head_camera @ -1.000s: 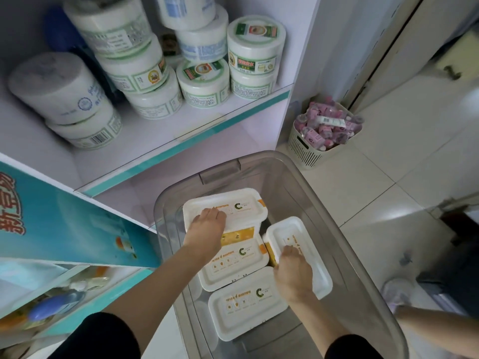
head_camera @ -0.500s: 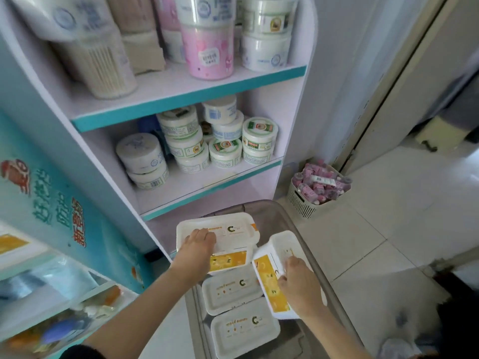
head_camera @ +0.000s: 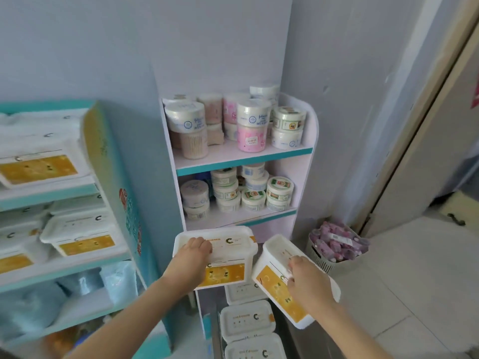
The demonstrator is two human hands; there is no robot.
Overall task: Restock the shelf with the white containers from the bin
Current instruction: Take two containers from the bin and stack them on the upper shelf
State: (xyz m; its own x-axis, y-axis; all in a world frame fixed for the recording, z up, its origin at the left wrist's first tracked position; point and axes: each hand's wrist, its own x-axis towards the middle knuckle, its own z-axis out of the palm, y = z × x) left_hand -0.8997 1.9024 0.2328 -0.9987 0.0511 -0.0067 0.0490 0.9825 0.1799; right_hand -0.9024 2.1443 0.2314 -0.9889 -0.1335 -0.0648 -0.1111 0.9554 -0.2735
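The left hand (head_camera: pixel 193 251) is gripping a white container (head_camera: pixel 230 255), fingers curled over its lid, holding it level above the clear bin (head_camera: pixel 293 343). Just to its right, the right hand (head_camera: pixel 308 286) is clutching a second white container (head_camera: pixel 272 281), which is tilting toward the left. More stacked containers (head_camera: pixel 246 320) are lying in the bin below. On the left, a teal-edged shelf (head_camera: pixel 64 268) is carrying matching tubs (head_camera: pixel 77 234). Farther back, a narrow shelf unit (head_camera: pixel 243 159) is holding round jars (head_camera: pixel 280 189), and a basket of pink packets (head_camera: pixel 334 247) is sitting on the floor at right.
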